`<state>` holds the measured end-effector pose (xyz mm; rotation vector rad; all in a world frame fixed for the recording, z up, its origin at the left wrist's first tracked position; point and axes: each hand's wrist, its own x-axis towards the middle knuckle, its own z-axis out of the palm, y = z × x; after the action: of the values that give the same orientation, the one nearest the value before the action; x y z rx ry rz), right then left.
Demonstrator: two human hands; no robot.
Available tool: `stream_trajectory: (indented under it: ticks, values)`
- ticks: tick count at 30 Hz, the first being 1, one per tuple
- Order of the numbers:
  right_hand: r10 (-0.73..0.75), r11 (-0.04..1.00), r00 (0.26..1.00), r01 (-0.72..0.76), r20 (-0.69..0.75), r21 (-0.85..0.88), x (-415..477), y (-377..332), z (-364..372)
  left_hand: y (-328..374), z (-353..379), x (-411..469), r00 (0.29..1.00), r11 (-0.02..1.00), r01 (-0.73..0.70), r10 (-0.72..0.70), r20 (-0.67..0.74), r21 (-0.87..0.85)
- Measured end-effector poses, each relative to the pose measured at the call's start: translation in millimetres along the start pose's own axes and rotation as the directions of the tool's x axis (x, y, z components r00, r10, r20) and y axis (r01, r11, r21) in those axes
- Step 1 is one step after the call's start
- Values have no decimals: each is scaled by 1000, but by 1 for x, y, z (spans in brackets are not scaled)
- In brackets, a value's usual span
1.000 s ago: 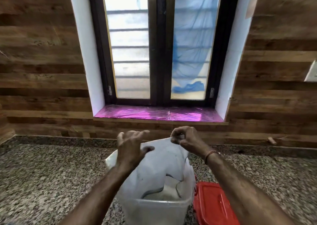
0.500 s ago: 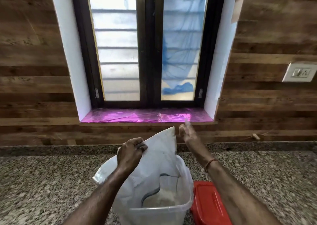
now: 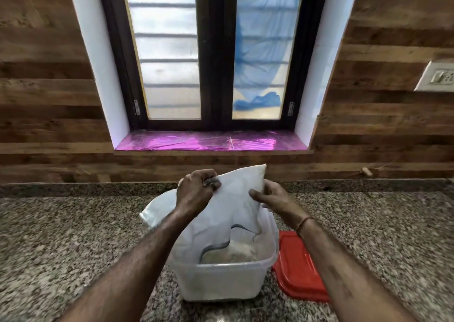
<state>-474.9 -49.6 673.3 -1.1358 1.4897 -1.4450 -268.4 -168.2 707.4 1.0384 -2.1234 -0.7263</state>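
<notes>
Over the clear tub at six o'clock, my left hand grips the white bag, my right hand pinches its three o'clock edge; best shaken gently, mouth inside.

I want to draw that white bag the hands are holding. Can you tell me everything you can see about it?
The white bag is thin, soft plastic by its look, wrinkled and slightly see-through. It stands tilted in the clear plastic tub, one corner pointing up. A dark wavy line runs along its lower edge, inside the tub. The left hand grips its upper left edge; the right hand pinches its right side.
</notes>
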Motion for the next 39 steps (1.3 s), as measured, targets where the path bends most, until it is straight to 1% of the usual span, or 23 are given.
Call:
stream_trajectory:
  ticks: [2,4,6,9,11,14,16,17,18,19,20,21,22,23,26,27,29,31,32,34,36,38,39]
  values:
    - [-48,999,990,46,-135,-16,-2,8,-7,-3,-5,-2,1000,998,-4,4,0,57]
    - [-68,995,962,83,-264,47,-1,14,-17,-10,-16,-3,999,970,-9,1,32,242]
    - [-83,985,943,128,-323,118,-1,15,-22,-24,-28,-7,994,927,64,-91,58,369]
    - [-68,974,965,119,-252,195,-1,14,-19,-35,-41,-10,987,936,161,-155,-45,312]
    - [-22,981,986,53,-163,185,-2,19,-17,-32,-45,-9,992,939,118,-98,-78,323]
    - [-27,999,978,31,-205,17,1,26,-19,-27,-49,-6,996,902,49,-14,-86,429]
    - [-40,998,966,50,-256,32,4,26,-19,-33,-53,-7,998,879,51,-25,-61,473]
    - [-36,996,958,59,-285,71,5,23,-17,-38,-56,-10,997,889,74,-57,-51,452]
    - [-32,990,949,72,-313,120,6,22,-16,-45,-59,-14,993,928,119,-109,-46,352]
    - [-33,981,942,95,-334,171,8,22,-15,-51,-62,-20,984,974,176,-173,-32,142]
    - [-23,967,932,113,-361,229,10,23,-15,-56,-62,-27,972,963,232,-235,-6,-136]
    - [-13,947,929,130,-370,293,12,24,-15,-60,-60,-35,958,886,276,-285,30,-374]
    - [1,921,929,143,-371,362,12,23,-16,-63,-54,-42,948,799,297,-312,61,-523]
    - [10,898,929,155,-371,413,14,24,-18,-66,-46,-47,942,741,307,-325,81,-597]
    - [61,857,962,87,-267,509,16,25,-24,-74,-25,-56,946,708,272,-322,45,-652]
    - [49,856,982,55,-185,515,15,26,-25,-77,-22,-57,942,694,254,-336,9,-674]
    - [55,893,998,-52,5,448,7,27,-29,-82,-22,-56,925,636,232,-377,-34,-736]
    - [58,939,993,-88,99,331,-2,31,-34,-84,-25,-55,917,578,206,-395,-50,-789]
    - [56,965,996,-70,62,253,-3,33,-35,-83,-26,-54,915,559,196,-400,-56,-806]
    - [52,992,992,-38,-112,116,-1,35,-33,-81,-23,-52,910,538,175,-409,-73,-825]
    - [4,998,974,10,-228,58,6,34,-29,-77,-19,-47,894,520,154,-435,-106,-840]
    - [-30,997,980,44,-197,67,6,29,-26,-77,-17,-40,877,502,136,-461,-131,-854]
    - [-24,997,993,32,-115,72,4,28,-26,-80,-18,-38,868,497,134,-476,-140,-857]
